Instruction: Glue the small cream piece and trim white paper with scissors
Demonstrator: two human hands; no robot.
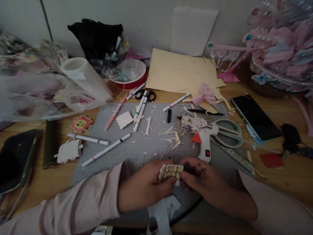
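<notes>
Near the front of the grey cutting mat (pixel 117 150), a small yellow paper piece (pixel 172 169) with black looped lines and a white ragged edge is between my hands. My left hand (pixel 149 182) grips it from the left, thumb across its lower face. My right hand (pixel 205 182) is closed at its right edge, fingertips pinching there; part of those fingers is hidden. Just beyond the right hand lies a white glue gun (pixel 205 143) with an orange trigger. Under the hands hangs a pale strip of paper or cloth (pixel 161 212).
Markers (pixel 107 149), black-handled scissors (pixel 148 95), green-handled scissors (pixel 227 130), a metal ruler (pixel 234 155) and paper scraps lie around. Yellow card sheets (pixel 178 71) are at the back. Phones (pixel 256 116) lie at both sides. A pink beaded ornament (pixel 278 52) stands right.
</notes>
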